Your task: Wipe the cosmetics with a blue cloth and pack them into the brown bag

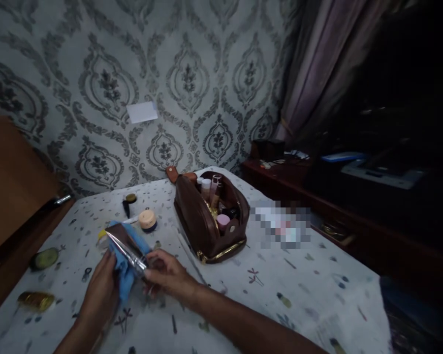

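My left hand (102, 285) grips a blue cloth (127, 268) wrapped round the lower part of a shiny dark tube (123, 243). My right hand (167, 273) pinches the tube's cap end, fingers closed on it. Both hands hover low over a table with a white patterned cover (280, 280). Just beyond them stands an open brown toiletry bag (206, 221) holding several small bottles and a pink jar (223, 221).
A peach-lidded jar (147, 220), a small dark applicator (127, 204), a green oval item (44, 258) and a gold container (35, 300) lie on the cover at left. A dark wooden cabinet (317, 196) stands at right, a patterned wall behind.
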`<move>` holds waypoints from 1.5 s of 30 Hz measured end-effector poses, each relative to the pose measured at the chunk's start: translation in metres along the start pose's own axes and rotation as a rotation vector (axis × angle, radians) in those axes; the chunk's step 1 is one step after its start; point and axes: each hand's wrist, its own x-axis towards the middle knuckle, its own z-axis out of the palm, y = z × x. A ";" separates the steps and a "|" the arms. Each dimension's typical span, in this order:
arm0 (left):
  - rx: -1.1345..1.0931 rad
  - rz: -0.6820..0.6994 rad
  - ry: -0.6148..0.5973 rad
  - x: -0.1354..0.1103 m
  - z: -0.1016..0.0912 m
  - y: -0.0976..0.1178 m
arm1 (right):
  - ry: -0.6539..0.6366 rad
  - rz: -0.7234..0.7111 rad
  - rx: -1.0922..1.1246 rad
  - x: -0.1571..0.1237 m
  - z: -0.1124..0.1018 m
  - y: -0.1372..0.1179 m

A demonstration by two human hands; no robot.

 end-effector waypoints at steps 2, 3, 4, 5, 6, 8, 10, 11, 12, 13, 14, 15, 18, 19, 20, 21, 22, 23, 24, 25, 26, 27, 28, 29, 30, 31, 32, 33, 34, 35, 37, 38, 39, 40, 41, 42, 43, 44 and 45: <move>0.054 0.064 -0.050 -0.007 0.005 -0.002 | 0.042 -0.063 -0.067 0.001 0.000 0.002; 0.071 0.077 -0.059 -0.010 0.008 -0.001 | 0.080 -0.100 -0.103 0.001 0.000 0.003; 0.092 0.076 -0.065 -0.013 0.011 0.001 | 0.121 -0.138 -0.140 0.001 -0.001 0.004; 0.114 0.059 -0.072 -0.015 0.014 0.005 | 0.165 -0.177 -0.177 0.001 -0.001 0.004; 0.142 0.041 -0.093 -0.016 0.016 0.009 | 0.212 -0.217 -0.210 0.001 -0.002 0.004; 0.203 0.022 -0.152 -0.015 0.018 0.016 | 0.285 -0.287 -0.275 0.000 -0.003 0.001; 0.254 0.067 -0.200 -0.011 0.016 0.018 | 0.323 -0.331 -0.319 -0.003 -0.002 -0.005; 0.273 0.117 -0.211 -0.009 0.014 0.018 | 0.328 -0.336 -0.321 -0.004 -0.001 -0.008; 0.293 0.165 -0.218 -0.006 0.012 0.017 | 0.327 -0.329 -0.311 -0.006 0.000 -0.012; 0.315 0.202 -0.224 -0.004 0.010 0.016 | 0.324 -0.317 -0.291 -0.007 0.001 -0.016; 0.332 0.224 -0.230 -0.002 0.008 0.016 | 0.324 -0.304 -0.265 -0.009 0.003 -0.021; 0.345 0.230 -0.229 -0.001 0.008 0.017 | 0.316 -0.290 -0.242 -0.012 0.004 -0.025; 0.371 0.204 -0.212 -0.002 0.012 0.028 | 0.254 -0.259 -0.213 -0.025 0.007 -0.041; 0.372 0.205 -0.209 -0.003 0.015 0.034 | 0.223 -0.261 -0.211 -0.031 0.007 -0.046; 0.372 0.210 -0.219 -0.005 0.018 0.041 | 0.191 -0.276 -0.205 -0.037 0.006 -0.052; 0.371 0.220 -0.236 -0.006 0.021 0.049 | 0.159 -0.294 -0.189 -0.044 0.005 -0.057; 0.368 0.238 -0.254 -0.008 0.025 0.057 | 0.145 -0.314 -0.162 -0.052 0.003 -0.063; 0.363 0.261 -0.273 -0.009 0.028 0.065 | 0.149 -0.327 -0.131 -0.059 0.000 -0.069; 0.357 0.285 -0.286 -0.012 0.032 0.072 | 0.171 -0.331 -0.100 -0.066 -0.003 -0.076; 0.349 0.304 -0.287 -0.014 0.036 0.080 | 0.232 -0.339 -0.075 -0.074 -0.008 -0.083; 0.340 0.311 -0.277 -0.016 0.041 0.088 | 0.270 -0.350 -0.065 -0.082 -0.012 -0.090; 0.323 0.304 -0.262 -0.019 0.046 0.095 | 0.286 -0.378 -0.065 -0.090 -0.018 -0.097; 0.300 0.283 -0.252 -0.022 0.052 0.102 | 0.277 -0.395 -0.075 -0.098 -0.023 -0.105; 0.270 0.250 -0.243 -0.024 0.059 0.108 | 0.275 -0.416 -0.081 -0.106 -0.029 -0.113; 0.232 0.211 -0.240 -0.025 0.065 0.114 | 0.261 -0.425 -0.101 -0.114 -0.036 -0.121; 0.187 0.172 -0.248 -0.025 0.072 0.118 | 0.269 -0.430 -0.125 -0.122 -0.043 -0.129; 0.145 0.147 -0.256 -0.025 0.079 0.121 | 0.295 -0.452 -0.152 -0.129 -0.051 -0.137; 0.121 0.144 -0.265 -0.023 0.086 0.124 | 0.322 -0.480 -0.181 -0.136 -0.059 -0.144; 0.128 0.175 -0.275 -0.020 0.092 0.126 | 0.370 -0.528 -0.198 -0.143 -0.067 -0.150; 0.168 0.247 -0.289 -0.017 0.098 0.127 | 0.427 -0.589 -0.210 -0.148 -0.076 -0.157; 0.338 0.495 -0.337 -0.011 0.108 0.128 | 0.517 -0.685 -0.258 -0.154 -0.092 -0.170; 0.442 0.644 -0.359 -0.009 0.112 0.127 | 0.548 -0.720 -0.292 -0.155 -0.099 -0.177; 0.535 0.781 -0.374 -0.007 0.115 0.127 | 0.564 -0.741 -0.338 -0.154 -0.105 -0.185; 0.611 0.892 -0.377 -0.007 0.117 0.126 | 0.568 -0.753 -0.394 -0.152 -0.109 -0.192; 0.668 0.972 -0.365 -0.007 0.118 0.124 | 0.562 -0.759 -0.457 -0.147 -0.112 -0.200; 0.707 1.018 -0.348 -0.008 0.118 0.122 | 0.544 -0.760 -0.524 -0.140 -0.115 -0.208; 0.730 1.037 -0.331 -0.009 0.117 0.121 | 0.519 -0.763 -0.591 -0.131 -0.117 -0.216; 0.745 1.041 -0.323 -0.010 0.116 0.119 | 0.494 -0.772 -0.651 -0.119 -0.118 -0.224; 0.755 1.044 -0.322 -0.010 0.115 0.117 | 0.464 -0.782 -0.707 -0.106 -0.120 -0.230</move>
